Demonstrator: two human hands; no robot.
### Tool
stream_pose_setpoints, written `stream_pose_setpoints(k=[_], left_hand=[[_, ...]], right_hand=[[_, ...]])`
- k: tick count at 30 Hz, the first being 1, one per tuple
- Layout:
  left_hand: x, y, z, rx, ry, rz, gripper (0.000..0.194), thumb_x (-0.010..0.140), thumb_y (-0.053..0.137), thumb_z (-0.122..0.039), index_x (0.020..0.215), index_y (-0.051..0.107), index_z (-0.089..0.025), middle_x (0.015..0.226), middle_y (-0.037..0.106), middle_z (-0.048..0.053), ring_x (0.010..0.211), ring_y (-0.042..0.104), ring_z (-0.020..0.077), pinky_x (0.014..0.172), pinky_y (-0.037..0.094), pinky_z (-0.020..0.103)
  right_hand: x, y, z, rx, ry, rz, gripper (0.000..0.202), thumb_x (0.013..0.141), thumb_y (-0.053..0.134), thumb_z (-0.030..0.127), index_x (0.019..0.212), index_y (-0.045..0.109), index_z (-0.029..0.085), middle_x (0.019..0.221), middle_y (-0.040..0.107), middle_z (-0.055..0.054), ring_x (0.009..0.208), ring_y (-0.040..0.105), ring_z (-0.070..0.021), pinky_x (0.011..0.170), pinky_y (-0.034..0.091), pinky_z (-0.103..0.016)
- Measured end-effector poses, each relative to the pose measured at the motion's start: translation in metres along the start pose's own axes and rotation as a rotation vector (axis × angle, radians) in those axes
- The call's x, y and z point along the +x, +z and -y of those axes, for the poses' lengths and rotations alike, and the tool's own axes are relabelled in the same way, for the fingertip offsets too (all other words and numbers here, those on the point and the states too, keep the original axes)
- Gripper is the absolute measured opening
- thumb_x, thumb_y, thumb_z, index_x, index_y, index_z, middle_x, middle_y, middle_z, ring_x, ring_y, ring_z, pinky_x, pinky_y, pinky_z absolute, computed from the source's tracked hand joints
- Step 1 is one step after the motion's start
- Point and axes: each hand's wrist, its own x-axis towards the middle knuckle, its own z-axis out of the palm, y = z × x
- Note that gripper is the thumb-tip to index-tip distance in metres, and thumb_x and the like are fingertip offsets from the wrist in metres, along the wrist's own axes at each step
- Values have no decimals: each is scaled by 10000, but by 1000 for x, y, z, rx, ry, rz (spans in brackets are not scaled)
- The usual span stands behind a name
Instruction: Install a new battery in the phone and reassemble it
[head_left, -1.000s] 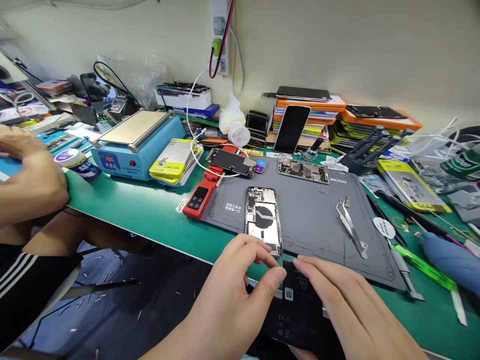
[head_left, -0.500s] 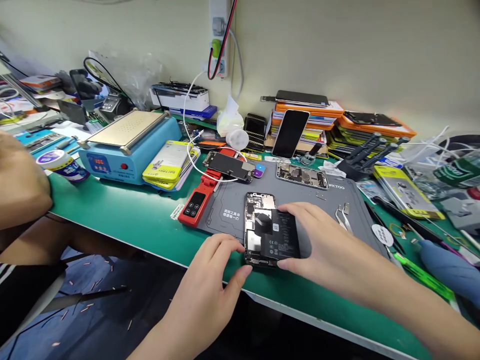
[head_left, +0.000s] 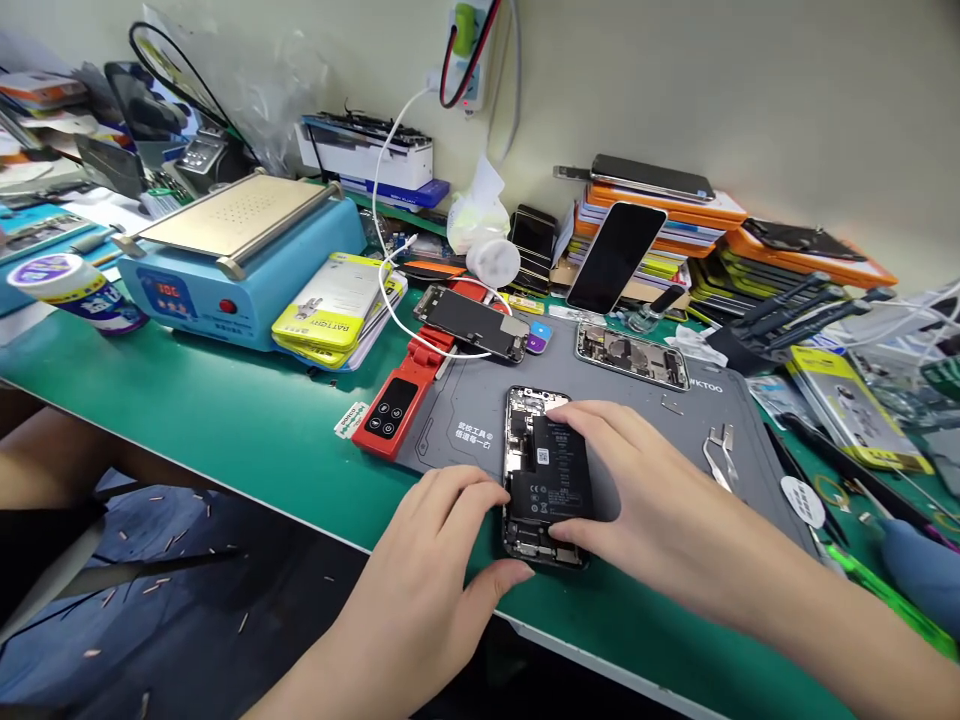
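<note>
Head view: battery [head_left: 561,470] lies over the opened phone [head_left: 525,547], lower centre; can't tell if flush. Right hand [head_left: 637,480] holds battery by its ends, fingers spread. Left hand [head_left: 427,590]: fingers at phone's left edge, thumb wide. Versus earlier: battery shifted left, covering the round coil.

Phone repair workshop: opened phones [head_left: 632,355], tweezers [head_left: 718,458], heating plate [head_left: 236,215].

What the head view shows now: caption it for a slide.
Right hand holding a black battery over an opened smartphone, left hand at its left edge, above a green workbench.
</note>
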Motion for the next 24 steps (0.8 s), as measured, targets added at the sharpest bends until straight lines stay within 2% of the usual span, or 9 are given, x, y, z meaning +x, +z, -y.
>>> stream_pose_setpoints(k=[3, 5, 8, 10, 14, 19, 21, 24], left_hand=[[11, -3, -4, -24, -69, -58, 241, 1123, 657, -361, 1355, 622, -306, 1333, 741, 56, 1226, 713, 264, 1041, 609, 434], [20, -7, -9, -39, -132, -90, 157, 1130, 630, -354, 1274, 660, -298, 1148, 762, 20, 1013, 731, 225, 878, 619, 365], [31, -12, -16, -72, -174, -86, 42, 1098, 686, -340, 1124, 690, -306, 894, 749, -66, 688, 636, 151, 628, 532, 257], [36, -13, -19, -90, -162, -79, 53, 1083, 704, -302, 1031, 695, -306, 800, 723, -100, 598, 569, 123, 558, 472, 221], [36, -11, -22, -80, -104, -120, 202, 1078, 702, -228, 885, 663, -276, 693, 625, -104, 532, 457, 102, 487, 360, 207], [30, -9, -21, -44, 58, -205, 193, 1067, 670, -118, 928, 669, -252, 738, 593, -80, 572, 411, 110, 499, 340, 214], [28, -10, -21, -32, 116, -237, 186, 1062, 681, -88, 960, 673, -244, 764, 616, -77, 586, 429, 106, 522, 366, 210], [26, -11, -22, -17, 206, -249, 178, 1064, 702, -80, 982, 666, -234, 830, 686, -66, 640, 531, 99, 586, 430, 206]], right_hand=[[-3, -2, 3, -31, -46, -60, 873, 859, 960, 294, 1593, 489, 254, 1566, 621, -130, 1409, 662, -336, 1205, 596, -474], [-6, -3, 7, -53, -72, -109, 804, 935, 909, 340, 1609, 485, 223, 1558, 608, -148, 1412, 647, -334, 1232, 572, -461], [-10, -5, 12, -81, -118, -186, 689, 1070, 765, 420, 1641, 473, 170, 1539, 595, -170, 1423, 618, -323, 1256, 535, -430], [-11, -4, 14, -95, -144, -230, 640, 1113, 705, 427, 1644, 476, 151, 1524, 599, -174, 1429, 606, -310, 1268, 511, -408], [-11, -1, 17, -108, -146, -280, 631, 1135, 689, 417, 1661, 475, 143, 1565, 590, -174, 1475, 584, -293, 1303, 471, -387], [-16, -3, 25, -67, -63, -319, 519, 1159, 650, 490, 1587, 550, 215, 1603, 571, -140, 1473, 608, -262, 1244, 553, -361], [-18, -8, 28, -3, 3, -345, 451, 1158, 658, 467, 1561, 578, 279, 1571, 595, -99, 1409, 656, -241, 1150, 623, -335], [-19, -21, 32, 99, 114, -386, 362, 1176, 626, 434, 1531, 604, 368, 1443, 650, -53, 1152, 763, -180, 895, 689, -258]])
